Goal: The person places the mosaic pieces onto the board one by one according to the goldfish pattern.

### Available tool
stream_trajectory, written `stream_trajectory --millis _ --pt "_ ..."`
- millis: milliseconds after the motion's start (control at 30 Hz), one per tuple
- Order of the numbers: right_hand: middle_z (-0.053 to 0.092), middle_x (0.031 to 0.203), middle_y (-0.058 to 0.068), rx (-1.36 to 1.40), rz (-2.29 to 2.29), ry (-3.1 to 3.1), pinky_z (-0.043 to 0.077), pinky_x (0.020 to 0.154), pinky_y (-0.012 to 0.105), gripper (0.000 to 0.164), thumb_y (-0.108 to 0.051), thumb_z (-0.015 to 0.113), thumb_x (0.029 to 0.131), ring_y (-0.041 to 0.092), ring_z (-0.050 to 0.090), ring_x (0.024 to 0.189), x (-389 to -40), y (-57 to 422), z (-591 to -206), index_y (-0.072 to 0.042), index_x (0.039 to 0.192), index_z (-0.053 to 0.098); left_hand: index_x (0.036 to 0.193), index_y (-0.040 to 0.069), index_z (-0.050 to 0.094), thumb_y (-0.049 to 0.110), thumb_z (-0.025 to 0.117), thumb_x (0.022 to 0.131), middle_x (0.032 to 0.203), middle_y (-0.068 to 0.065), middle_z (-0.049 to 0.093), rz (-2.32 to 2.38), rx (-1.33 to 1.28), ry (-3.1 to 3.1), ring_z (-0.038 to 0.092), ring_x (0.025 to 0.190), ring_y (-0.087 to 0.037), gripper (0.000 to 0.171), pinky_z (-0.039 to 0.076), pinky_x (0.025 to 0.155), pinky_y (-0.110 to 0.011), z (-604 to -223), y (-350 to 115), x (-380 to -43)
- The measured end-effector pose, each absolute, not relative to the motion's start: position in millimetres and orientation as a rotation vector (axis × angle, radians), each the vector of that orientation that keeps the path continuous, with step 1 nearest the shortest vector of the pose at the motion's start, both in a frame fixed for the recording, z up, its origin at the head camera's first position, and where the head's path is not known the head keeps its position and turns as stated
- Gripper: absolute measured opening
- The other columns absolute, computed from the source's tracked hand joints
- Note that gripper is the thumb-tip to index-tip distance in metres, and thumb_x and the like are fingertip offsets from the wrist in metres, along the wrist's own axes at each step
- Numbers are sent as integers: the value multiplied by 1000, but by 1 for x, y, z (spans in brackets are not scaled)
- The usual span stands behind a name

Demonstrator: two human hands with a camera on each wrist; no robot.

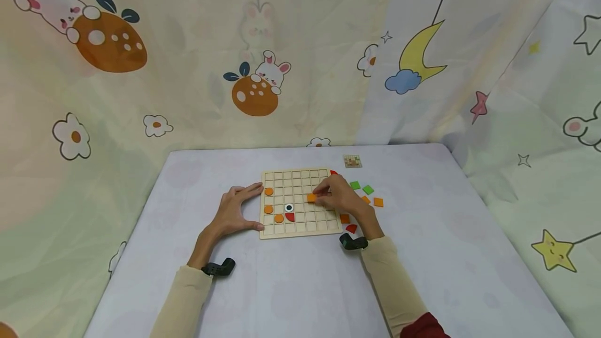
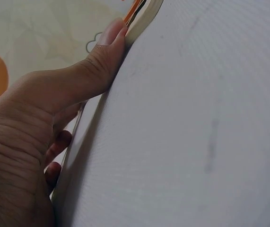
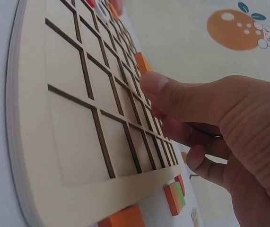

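Left hand [image 1: 230, 215]: fingers spread loosely along the board's L edge, thumb at its near-L corner, nothing gripped
Right hand [image 1: 341, 196]: thumb + fingertips pinching an orange square [image 1: 311, 198]
Orange square: in the R part of the board, roughly midway btw far & near edges; tilted, can't tell if it touches the cells
Board [image 1: 300, 232]: pale wooden grid, flat, nr the worktop's far edge, approx midway btw its L & R edges
Orange discs: three on the board, two in the column along its L edge [image 1: 268, 191], one a column in, twd the near-L corner [image 1: 279, 218]
White disc [image 1: 288, 207]: black dot in the middle, on the board, L of centre
Red wedge [image 1: 290, 217]: one cell nearer the near edge, just beside the white disc
Loose pcs: off the board's R edge, two green squares [image 1: 368, 190], more orange pcs [image 1: 378, 202], a red fan-shaped pc [image 1: 351, 228] nr the near-R corner
Card [image 1: 352, 161]: small, patterned, beyond the board's far-R corner, nr the worktop's far edge
Worktop [image 1: 300, 286]: white cover, printed cloth [image 1: 197, 93] hanging behind
Wrists: black device on each, beige sleeves
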State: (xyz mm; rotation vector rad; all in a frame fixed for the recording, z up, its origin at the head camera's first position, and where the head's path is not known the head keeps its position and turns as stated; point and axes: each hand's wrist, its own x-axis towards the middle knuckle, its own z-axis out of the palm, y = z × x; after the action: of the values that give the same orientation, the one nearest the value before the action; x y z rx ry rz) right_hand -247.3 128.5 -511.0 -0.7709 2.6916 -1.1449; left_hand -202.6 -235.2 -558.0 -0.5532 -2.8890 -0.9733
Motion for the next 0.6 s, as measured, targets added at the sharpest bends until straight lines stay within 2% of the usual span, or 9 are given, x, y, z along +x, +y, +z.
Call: stream_trajectory --millis 233,600 --pt "83 103 5 -763 -1196 2644 61 83 31 20 -5 89 89 16 71 93 -250 122 -513 -4 109 86 163 25 54 59 103 61 174 5 46 -964 -549 -2900 46 143 -33 118 30 117 -61 -558 -236 -203" --pt "83 101 6 -822 -1197 2629 60 78 26 19 -6 91 88 12 70 85 -249 113 -514 -2 107 86 164 26 53 59 103 60 174 5 46 -970 -554 -2896 46 140 -33 119 30 117 -62 -557 -236 -202"
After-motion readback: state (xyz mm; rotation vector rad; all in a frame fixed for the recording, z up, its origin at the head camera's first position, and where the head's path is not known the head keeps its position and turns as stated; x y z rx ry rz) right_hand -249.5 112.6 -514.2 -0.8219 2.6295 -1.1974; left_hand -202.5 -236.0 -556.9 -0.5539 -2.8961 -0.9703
